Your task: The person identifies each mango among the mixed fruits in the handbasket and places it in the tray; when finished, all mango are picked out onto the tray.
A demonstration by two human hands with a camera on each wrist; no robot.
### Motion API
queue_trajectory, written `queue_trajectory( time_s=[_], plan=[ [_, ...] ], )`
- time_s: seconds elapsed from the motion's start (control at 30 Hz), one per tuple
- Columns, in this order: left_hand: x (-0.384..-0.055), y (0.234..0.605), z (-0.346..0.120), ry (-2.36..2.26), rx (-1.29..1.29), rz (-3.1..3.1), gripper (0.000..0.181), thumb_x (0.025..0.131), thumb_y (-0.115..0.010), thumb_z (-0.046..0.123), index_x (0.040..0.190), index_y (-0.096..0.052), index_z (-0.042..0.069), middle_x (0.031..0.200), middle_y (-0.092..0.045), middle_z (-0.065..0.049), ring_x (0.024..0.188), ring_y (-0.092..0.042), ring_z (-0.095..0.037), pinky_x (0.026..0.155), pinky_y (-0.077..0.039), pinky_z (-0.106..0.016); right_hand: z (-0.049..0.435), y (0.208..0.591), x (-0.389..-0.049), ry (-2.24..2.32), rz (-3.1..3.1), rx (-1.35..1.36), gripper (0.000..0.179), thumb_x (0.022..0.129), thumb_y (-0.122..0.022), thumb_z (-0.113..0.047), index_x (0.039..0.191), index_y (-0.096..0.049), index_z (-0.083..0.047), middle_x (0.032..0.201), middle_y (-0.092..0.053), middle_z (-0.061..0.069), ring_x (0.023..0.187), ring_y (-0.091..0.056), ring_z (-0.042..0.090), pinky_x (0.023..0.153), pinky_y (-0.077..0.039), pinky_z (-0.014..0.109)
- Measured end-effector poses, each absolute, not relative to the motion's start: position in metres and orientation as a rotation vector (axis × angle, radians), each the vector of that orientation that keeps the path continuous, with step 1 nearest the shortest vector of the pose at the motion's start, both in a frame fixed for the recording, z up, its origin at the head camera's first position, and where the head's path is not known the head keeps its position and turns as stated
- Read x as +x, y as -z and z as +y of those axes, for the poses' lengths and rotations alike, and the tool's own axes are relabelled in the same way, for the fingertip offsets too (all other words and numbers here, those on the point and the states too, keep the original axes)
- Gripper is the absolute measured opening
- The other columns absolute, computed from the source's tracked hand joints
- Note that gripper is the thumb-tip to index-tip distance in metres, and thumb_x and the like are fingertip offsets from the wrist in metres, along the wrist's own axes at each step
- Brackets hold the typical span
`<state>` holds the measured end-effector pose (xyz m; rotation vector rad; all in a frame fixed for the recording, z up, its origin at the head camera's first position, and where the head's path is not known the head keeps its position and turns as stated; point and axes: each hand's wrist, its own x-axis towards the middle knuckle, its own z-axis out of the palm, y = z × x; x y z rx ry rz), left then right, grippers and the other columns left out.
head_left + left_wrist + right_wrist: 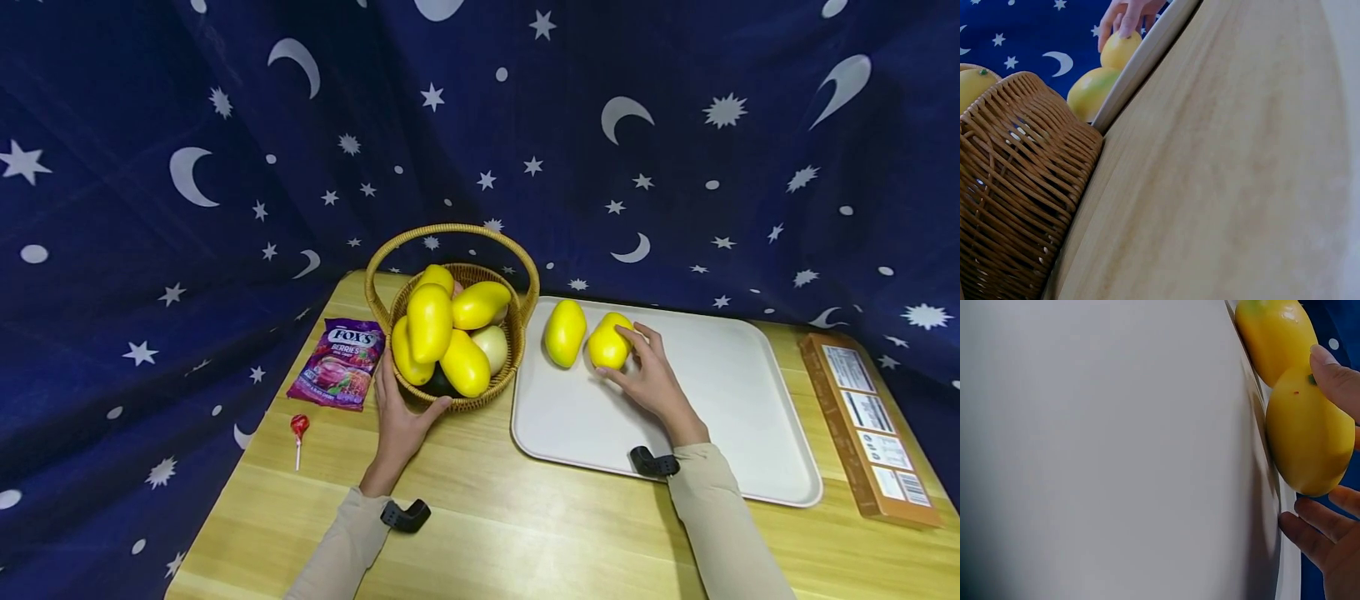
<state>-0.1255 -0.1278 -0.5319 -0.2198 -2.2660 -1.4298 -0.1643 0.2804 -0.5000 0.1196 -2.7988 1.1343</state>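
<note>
My right hand point(651, 382) holds a yellow mango point(608, 342) on the white tray point(720, 408). In the right wrist view the thumb point(1340, 381) lies on this mango near its stem end, while the lower fingers point(1319, 528) spread apart beside it. A second mango point(565, 333) lies on the tray to its left. Left of the tray stands a wicker basket point(480, 403) with a tall arched handle, piled with several mangoes point(431, 323) and a pale round fruit point(491, 348). My left hand point(401, 421) rests against the basket's front left side, thumb and fingers spread along it.
A purple candy bag point(341, 365) lies left of the basket, and a red lollipop point(299, 427) sits nearer the table's left edge. At the far right is a long orange-brown box point(870, 429). A dark blue star-patterned cloth point(480, 117) hangs behind the wooden table point(525, 533).
</note>
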Motion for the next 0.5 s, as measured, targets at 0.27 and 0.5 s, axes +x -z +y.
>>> queue_trajectory(
  time_s=[0.27, 0.5],
  plan=[
    [-0.125, 0.534, -0.128, 1.421, -0.222, -2.271, 0.121, 0.072, -0.079, 0.058, 0.159, -0.007, 0.013, 0.162, -0.013, -0.010, 0.146, -0.016, -0.031, 0.113, -0.015, -0.064, 0.279, 0.499, -0.160, -1.054, -2.786, 0.115, 0.081, 0.079, -0.084, -0.028, 0.146, -0.043, -0.007, 0.154, -0.021, 0.026, 0.134, -0.036, 0.051, 0.105, -0.034, 0.065],
    [-0.127, 0.533, -0.128, 1.425, -0.227, -2.260, 0.121, 0.072, -0.080, 0.057, 0.159, -0.008, 0.012, 0.162, -0.013, -0.009, 0.147, -0.015, -0.030, 0.114, -0.014, -0.064, 0.260, 0.478, -0.155, -1.015, -2.624, 0.254, 0.077, 0.074, -0.086, -0.015, 0.141, -0.048, -0.008, 0.152, -0.028, 0.026, 0.137, -0.033, 0.049, 0.105, -0.033, 0.066]
  ],
)
